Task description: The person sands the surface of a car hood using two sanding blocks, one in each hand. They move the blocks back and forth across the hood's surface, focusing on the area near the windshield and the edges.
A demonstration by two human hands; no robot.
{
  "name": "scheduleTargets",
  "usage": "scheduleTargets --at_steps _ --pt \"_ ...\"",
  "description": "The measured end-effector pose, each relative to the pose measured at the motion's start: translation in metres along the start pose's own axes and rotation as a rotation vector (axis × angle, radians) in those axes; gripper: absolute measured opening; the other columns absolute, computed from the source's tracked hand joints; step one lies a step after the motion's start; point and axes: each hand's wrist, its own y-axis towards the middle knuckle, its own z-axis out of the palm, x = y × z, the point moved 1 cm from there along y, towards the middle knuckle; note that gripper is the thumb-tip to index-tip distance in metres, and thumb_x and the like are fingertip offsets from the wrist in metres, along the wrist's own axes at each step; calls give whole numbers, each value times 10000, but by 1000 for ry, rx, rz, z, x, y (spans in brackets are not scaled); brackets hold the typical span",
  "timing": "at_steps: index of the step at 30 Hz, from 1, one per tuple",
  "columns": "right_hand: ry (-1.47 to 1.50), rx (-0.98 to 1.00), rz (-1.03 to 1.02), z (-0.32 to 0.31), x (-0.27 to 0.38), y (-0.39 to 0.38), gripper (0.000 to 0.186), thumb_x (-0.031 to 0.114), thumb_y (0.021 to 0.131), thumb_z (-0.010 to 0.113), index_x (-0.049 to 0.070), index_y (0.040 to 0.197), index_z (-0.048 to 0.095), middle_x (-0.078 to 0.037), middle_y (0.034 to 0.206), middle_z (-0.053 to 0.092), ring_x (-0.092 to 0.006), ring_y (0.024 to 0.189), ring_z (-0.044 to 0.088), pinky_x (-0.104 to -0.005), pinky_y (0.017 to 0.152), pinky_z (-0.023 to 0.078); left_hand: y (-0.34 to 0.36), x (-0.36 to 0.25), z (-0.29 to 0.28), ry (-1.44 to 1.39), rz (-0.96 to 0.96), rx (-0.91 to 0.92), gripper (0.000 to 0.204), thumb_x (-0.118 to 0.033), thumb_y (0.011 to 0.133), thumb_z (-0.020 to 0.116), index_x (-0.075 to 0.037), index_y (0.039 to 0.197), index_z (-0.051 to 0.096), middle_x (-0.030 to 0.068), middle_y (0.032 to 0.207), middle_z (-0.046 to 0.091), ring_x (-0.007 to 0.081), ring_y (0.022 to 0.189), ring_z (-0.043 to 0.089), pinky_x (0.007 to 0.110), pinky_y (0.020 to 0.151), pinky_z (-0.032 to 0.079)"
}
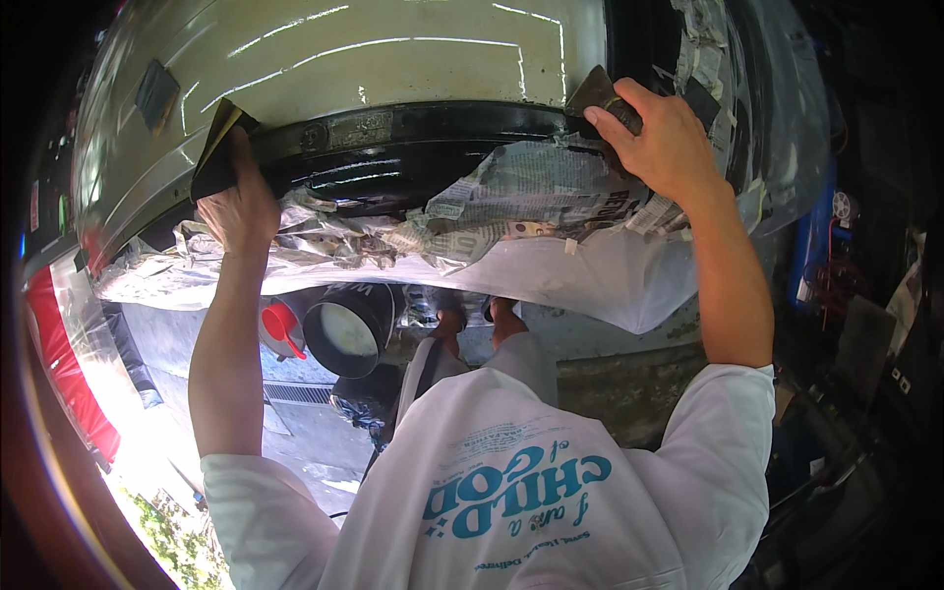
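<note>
The bent black sheet (211, 157) is over the lower left of the pale panel (413, 79), pinched by the left hand (239, 213), some fingers hidden; it looks light, thin and flexible, probably best held across its flat face. The right hand (669, 145) curls closed over a dark pad (597, 93) farther right. Newspaper (536, 182), plastic sheeting (619, 275) and a black bucket (346, 368) are nearer the body

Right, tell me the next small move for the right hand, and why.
Probably a short, light stroke leftward with the right hand, guiding the dark, flat, straight-edged sheet along the pale, glossy panel: in this view the sheet sits at the panel's lower right corner, and torn grey-and-white newspaper lies just below, so drifting downward might snag it.
</note>
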Motion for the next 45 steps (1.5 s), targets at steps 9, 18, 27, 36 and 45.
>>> scheduleTargets --at_steps 9,18,27,36,45 --pt "38 91 21 -5 20 8 558 527 990 706 25 1232 722 -252 907 760 -466 962 742 -556 865 586 -2 -2 -2 -5 -59 38 431 -400 1096 562 -58 1286 744 222 1212 757 452 1127 704 488 943 537" --pt "-40 205 -10 -12 47 26 567 516 994 701 15 1258 710 -253 953 764 -458 999 736 -552 890 581 -2 4 -1 30 -79 37 434 -421 1095 553 -82 1289 742 222 1211 755 457 1125 702 491 940 539" --pt "348 -90 3 -21 56 26 593 572 1016 636 23 1230 705 -253 945 757 -431 933 746 -497 873 575 0 -1 -4 51 -31 37 424 -436 1088 562 -106 1277 750 216 1183 762 463 1101 706 501 929 543" --pt "285 -222 185 -2 -40 -35 546 547 1047 612 11 1139 664 -242 844 722 -437 795 714 -474 759 549 2 2 1 22 85 -34 408 -403 1093 582 -73 1248 764 202 1148 778 430 1063 730 482 894 550" --pt "146 -111 94 27 -40 -30 527 503 1054 620 -22 1086 649 -271 891 746 -481 898 740 -542 818 577 3 4 3 22 104 -68 453 -414 1087 582 -19 1220 760 216 1155 772 428 1078 718 486 932 526"
